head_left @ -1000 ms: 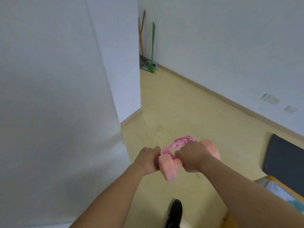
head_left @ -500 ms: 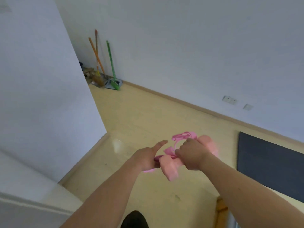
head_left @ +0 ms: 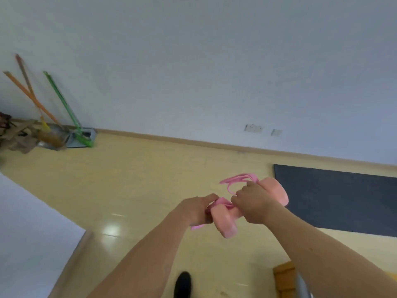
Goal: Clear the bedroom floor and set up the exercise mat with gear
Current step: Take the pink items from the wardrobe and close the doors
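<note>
- Head view: right hand (head_left: 254,204) wrapped around pink dumbbell (head_left: 227,222) handle.
- Left hand (head_left: 198,210) pinched shut on pink band (head_left: 238,179).
- Dark mat (head_left: 343,198) on floor (head_left: 150,179), right.

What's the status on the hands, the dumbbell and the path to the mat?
Right hand gripping pink dumbbell. Left hand pinching pink band. Dark mat laid out ahead right. Floor between looks open.

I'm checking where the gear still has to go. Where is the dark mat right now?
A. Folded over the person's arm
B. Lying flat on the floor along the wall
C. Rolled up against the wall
B: the dark mat lies unrolled on the yellow floor, beside the baseboard.
</note>
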The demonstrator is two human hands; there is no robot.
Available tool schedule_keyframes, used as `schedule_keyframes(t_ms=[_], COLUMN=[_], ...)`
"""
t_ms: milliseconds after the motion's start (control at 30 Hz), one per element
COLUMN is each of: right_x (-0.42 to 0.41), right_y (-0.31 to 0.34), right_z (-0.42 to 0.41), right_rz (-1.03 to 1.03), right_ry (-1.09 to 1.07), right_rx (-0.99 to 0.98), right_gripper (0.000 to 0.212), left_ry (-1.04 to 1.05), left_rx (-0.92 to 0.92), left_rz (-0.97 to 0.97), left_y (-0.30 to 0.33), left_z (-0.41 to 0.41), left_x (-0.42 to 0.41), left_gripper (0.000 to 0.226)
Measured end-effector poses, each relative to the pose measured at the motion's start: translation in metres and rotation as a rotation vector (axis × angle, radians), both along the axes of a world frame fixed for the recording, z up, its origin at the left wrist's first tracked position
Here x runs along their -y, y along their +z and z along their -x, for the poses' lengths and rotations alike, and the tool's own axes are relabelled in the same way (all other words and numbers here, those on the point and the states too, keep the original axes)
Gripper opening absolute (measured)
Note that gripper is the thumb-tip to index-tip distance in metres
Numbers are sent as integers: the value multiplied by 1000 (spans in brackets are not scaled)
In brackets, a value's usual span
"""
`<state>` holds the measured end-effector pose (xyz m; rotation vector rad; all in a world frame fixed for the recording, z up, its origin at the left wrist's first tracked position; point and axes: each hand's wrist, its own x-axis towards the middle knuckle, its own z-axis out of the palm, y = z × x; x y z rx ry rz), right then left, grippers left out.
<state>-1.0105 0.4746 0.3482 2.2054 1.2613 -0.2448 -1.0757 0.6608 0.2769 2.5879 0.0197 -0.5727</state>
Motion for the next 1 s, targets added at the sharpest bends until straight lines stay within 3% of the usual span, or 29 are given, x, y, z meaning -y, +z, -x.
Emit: schedule_keyframes(t_ms=[133, 333, 467, 600, 700, 900, 1000], right_x=[8, 60, 118, 180, 234, 317, 357], right_y=[3, -17, -40, -59, -58, -65, -66], right_z=[-61, -138, -199, -263, -309, -373, -409], right_rz=[-38, -126, -233, -315, -362, -356, -335], right_ry=[-252, -590, -745, -791, -854, -994, -1039], right_rx=[8, -60, -83, -46, -62, -108, -97], right_gripper=[21, 30, 27, 25, 18, 18, 14], left_ry=[-153, -472, -695, -773, -843, -918, -1034], left_rx=[114, 425, 518, 335, 182, -22, 49], left_rz=[-54, -360, -357, -319, -315, -324, -364], left_y=[5, 9, -6, -7, 7, 9, 2], left_z=[-94, -220, -318, -393, -449, -540, -592], left_x=[0, 47, 105, 168, 227, 324, 375], left_gripper=[29, 32, 27, 34, 17, 21, 18])
